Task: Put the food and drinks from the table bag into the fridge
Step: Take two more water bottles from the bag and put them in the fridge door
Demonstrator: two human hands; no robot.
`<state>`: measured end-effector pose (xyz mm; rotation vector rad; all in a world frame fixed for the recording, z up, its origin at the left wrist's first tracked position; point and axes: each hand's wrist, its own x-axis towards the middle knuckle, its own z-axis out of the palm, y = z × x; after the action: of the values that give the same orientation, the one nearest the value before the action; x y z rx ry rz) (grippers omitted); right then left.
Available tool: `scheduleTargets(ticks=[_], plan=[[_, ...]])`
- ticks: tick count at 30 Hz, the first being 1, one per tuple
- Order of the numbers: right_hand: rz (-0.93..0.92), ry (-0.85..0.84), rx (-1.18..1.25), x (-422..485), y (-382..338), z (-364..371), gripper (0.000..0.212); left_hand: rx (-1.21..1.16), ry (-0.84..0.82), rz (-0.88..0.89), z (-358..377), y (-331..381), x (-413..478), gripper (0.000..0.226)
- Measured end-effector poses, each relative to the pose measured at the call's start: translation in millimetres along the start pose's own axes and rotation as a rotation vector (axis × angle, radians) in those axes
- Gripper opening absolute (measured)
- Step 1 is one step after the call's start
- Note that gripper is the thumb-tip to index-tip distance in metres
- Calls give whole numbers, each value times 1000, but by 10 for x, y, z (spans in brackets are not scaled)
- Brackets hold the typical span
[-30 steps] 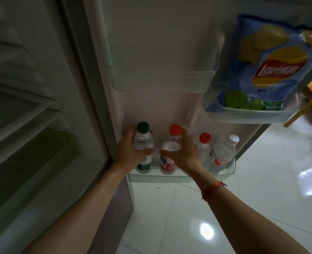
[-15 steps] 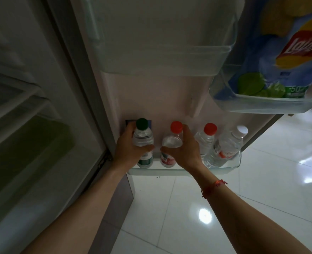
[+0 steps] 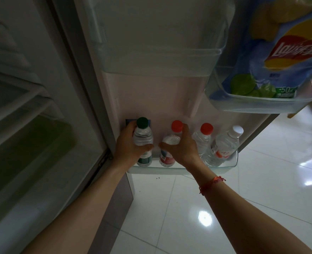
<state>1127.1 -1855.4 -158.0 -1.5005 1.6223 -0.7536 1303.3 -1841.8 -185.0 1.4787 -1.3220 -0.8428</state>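
Note:
The fridge door stands open with a clear bottom door shelf (image 3: 230, 165) holding several water bottles. My left hand (image 3: 127, 147) grips the green-capped bottle (image 3: 142, 136) at the shelf's left end. My right hand (image 3: 181, 150) grips the red-capped bottle (image 3: 170, 142) beside it. Both bottles stand upright in the shelf. To the right stand another red-capped bottle (image 3: 202, 139) and a tilted white-capped bottle (image 3: 223, 147). A blue Lay's chips bag (image 3: 280, 52) sits in the upper right door shelf (image 3: 252, 107).
An empty clear door shelf (image 3: 155, 61) hangs above the bottles. The dark fridge interior (image 3: 32, 116) with its shelves lies to the left. Glossy white floor tiles (image 3: 243, 208) spread below and to the right.
My view has moved closer and lower toward the bottom shelf. Both hands keep their hold on the same two bottles, which have settled slightly lower into the shelf.

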Motion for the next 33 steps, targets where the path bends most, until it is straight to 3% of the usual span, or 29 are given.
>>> scheduleTargets(ticks=[7, 13, 17, 25, 33], plan=[[-30, 9, 12, -150, -111, -131, 87, 46, -3, 26, -112, 168, -140, 72], [-125, 40, -143, -469, -257, -362, 93, 202, 20, 126, -285, 488, -429, 59], [-209, 74, -301, -746, -348, -525, 92, 389, 45, 177, -486, 760, -694, 79], [-369, 111, -564, -1324, -419, -840, 82, 694, 181, 337, -777, 1120, -1230, 71], [-432, 139, -680, -1680, -531, -943, 81, 822, 236, 312, -968, 1185, -1616, 87]])
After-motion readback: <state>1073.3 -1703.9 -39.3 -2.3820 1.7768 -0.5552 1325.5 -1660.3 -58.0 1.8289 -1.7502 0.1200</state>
